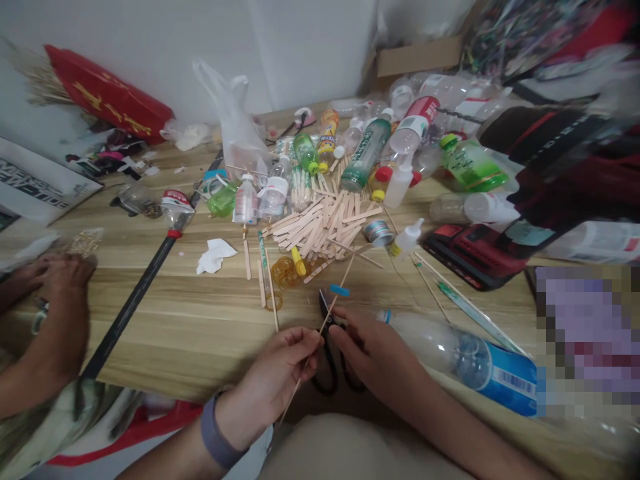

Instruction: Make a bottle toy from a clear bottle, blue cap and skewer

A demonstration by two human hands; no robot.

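My left hand point(280, 367), with a grey-blue band on its wrist, pinches a thin wooden skewer point(343, 277) between thumb and fingers. The skewer slants up and away from me over the table. A short blue strip point(340, 291) sits crosswise on its upper part. My right hand point(370, 343) is beside the skewer, thumb and forefinger apart, fingertips close to it; whether they touch it I cannot tell. Black-handled scissors point(326, 363) lie beneath both hands, partly hidden by them.
Wooden craft sticks point(320, 227) lie heaped ahead, near rubber bands point(284, 272) and several bottles. At right are a red-black cordless drill point(475, 257) and a blue-labelled plastic bottle point(510, 377). A dark bar point(135, 300) lies leftward, beside another person's hands point(65, 277).
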